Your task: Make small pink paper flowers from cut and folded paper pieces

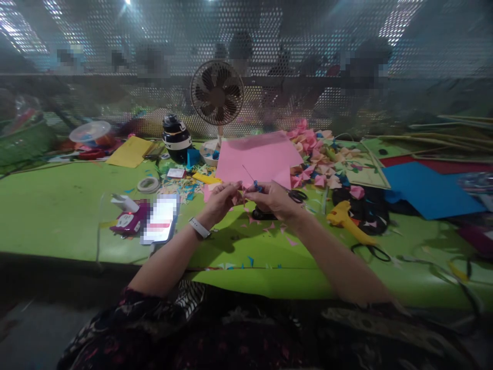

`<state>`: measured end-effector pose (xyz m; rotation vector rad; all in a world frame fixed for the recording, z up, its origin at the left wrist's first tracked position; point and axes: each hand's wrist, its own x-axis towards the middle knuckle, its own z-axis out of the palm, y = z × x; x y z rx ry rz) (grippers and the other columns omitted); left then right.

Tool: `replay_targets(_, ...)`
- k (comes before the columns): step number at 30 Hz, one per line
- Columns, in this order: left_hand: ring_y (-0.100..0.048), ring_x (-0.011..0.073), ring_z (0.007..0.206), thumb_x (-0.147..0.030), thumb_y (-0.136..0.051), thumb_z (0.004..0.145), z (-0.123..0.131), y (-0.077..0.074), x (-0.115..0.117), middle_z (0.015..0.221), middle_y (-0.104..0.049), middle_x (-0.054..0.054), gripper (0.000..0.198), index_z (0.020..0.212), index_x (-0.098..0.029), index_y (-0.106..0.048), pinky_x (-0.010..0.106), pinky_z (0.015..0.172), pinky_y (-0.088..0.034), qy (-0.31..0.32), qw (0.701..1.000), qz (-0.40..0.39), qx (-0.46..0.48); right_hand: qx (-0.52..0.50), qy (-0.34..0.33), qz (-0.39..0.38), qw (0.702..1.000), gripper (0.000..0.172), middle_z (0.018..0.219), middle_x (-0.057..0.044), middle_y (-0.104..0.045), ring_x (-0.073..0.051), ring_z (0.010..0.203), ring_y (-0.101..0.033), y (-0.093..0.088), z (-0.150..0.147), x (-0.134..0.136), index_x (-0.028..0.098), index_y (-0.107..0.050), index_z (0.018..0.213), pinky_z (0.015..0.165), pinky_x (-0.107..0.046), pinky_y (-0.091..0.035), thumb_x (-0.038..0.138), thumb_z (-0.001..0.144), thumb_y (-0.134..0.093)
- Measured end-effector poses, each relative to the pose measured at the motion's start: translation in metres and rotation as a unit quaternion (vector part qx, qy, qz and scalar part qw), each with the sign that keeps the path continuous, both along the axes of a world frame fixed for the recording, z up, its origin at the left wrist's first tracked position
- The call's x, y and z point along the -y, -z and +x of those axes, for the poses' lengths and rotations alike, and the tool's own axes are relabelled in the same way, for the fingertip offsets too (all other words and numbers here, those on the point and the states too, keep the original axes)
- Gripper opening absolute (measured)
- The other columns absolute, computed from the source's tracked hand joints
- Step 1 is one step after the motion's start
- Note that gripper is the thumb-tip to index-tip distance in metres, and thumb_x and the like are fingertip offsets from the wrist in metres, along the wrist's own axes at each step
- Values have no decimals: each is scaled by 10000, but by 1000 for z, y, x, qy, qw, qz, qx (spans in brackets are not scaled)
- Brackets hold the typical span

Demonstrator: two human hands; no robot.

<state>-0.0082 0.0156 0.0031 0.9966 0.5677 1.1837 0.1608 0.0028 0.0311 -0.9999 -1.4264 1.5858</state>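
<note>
Both hands meet over the table just in front of a pink paper sheet [256, 154]. My left hand [226, 198] is closed in a pinch on a small pink paper piece [244, 192], mostly hidden by the fingertips. My right hand [275, 199], also closed, grips a thin wire-like stick with a blue piece [256, 185] at the fingers; its thin end points up and left over the pink sheet. Black-handled scissors [298, 196] lie beyond the right hand. Below the hands are a dark object [264, 213] and pink paper scraps [291, 241].
A heap of folded pink and peach paper pieces [308, 141] lies at the back right. On the right are a yellow glue gun [350, 221] and blue paper [431, 190]. A phone [160, 218], tape roll [148, 185], black bottle [177, 141] and fan [217, 93] stand left.
</note>
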Motion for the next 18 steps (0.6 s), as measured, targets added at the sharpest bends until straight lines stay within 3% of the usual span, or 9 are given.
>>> replay_targets(5, -520, 68, 461, -405, -854, 667, 0, 1, -2, 466, -549, -41, 331, 631, -147, -650, 210, 554, -480, -2, 999, -31, 12, -32, 9, -29, 999, 293, 442, 133, -326, -23, 383, -174, -1, -3, 2, 183, -593, 765, 392, -222, -81, 343, 649, -810)
replay_targets(9, -533, 73, 483, -383, -850, 676, -4, 0, -3, 477, -557, -44, 301, 646, -153, -659, 237, 628, -537, 8, 999, -43, 11, -54, -2, -39, 998, 241, 444, 130, -345, -24, 378, -183, -5, 1, 3, 190, -589, 759, 380, -207, -102, 303, 668, -781)
replay_targets(18, -540, 72, 517, -408, -852, 681, -8, 1, -4, 501, -562, -23, 399, 516, -147, -600, 244, 670, -544, 52, 999, -1, 9, -89, -12, -33, 995, 171, 425, 137, -345, -24, 362, -184, -13, 11, 4, 181, -618, 791, 375, -193, -159, 267, 716, -746)
